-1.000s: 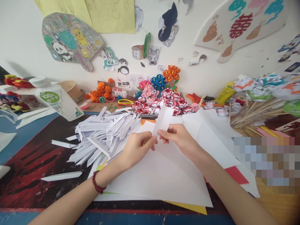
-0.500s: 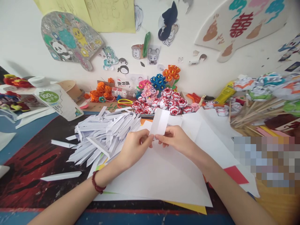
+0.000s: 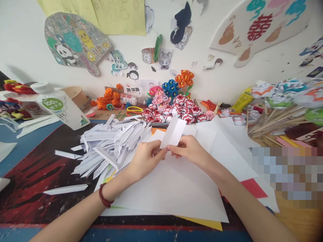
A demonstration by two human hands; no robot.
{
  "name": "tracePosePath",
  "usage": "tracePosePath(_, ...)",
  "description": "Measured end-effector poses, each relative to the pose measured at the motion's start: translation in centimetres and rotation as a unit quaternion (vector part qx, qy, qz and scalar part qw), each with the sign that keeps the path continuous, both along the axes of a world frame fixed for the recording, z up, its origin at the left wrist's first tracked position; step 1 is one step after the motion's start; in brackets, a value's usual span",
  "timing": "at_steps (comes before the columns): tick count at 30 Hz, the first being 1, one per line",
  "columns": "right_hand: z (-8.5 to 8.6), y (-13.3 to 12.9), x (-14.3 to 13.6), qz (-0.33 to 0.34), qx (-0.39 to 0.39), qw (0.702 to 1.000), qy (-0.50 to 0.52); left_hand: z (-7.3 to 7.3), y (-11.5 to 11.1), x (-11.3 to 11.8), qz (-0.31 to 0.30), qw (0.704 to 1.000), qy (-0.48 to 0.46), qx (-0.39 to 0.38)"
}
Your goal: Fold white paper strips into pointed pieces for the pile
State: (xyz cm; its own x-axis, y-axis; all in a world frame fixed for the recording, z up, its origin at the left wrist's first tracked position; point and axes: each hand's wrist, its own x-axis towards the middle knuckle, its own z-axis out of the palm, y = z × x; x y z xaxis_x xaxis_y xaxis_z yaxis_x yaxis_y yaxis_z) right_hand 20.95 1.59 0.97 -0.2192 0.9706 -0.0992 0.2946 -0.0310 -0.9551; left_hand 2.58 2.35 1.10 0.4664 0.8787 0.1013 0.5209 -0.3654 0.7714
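Note:
A small white paper strip (image 3: 174,131) with a lengthwise crease stands tilted between my two hands. My left hand (image 3: 147,156) pinches its lower edge between thumb and fingers. On the other side, my right hand (image 3: 188,148) grips the lower right corner the same way, its thumb almost meeting the left one. Below them lies a large white sheet of paper (image 3: 169,188), with yellow and green edges showing beneath it. Left of my hands is a heap of folded white paper strips (image 3: 111,144).
Two loose folded strips lie on the dark mat (image 3: 32,188). A white bottle (image 3: 63,109) stands at the back left. Red-and-white paper flowers (image 3: 180,111) line the wall. Wooden sticks (image 3: 270,117) and a red paper piece (image 3: 254,188) are on the right.
The paper strip has tilted further to the right, and its top edge has shifted right. Both hands have barely moved and keep their pinch on it.

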Motion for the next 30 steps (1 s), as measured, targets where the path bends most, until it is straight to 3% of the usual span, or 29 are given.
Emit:
tracePosePath(19, 0.4, -0.1, -0.1, 0.006, 0.011, 1.0, 0.008, 0.7, 0.0, 0.1, 0.022, 1.0, 0.007, 0.009)
tracePosePath(30, 0.9, 0.0, 0.4, -0.061, 0.034, 0.998, -0.005, 0.8, -0.2, 0.1, 0.032, 0.999, 0.003, 0.002)
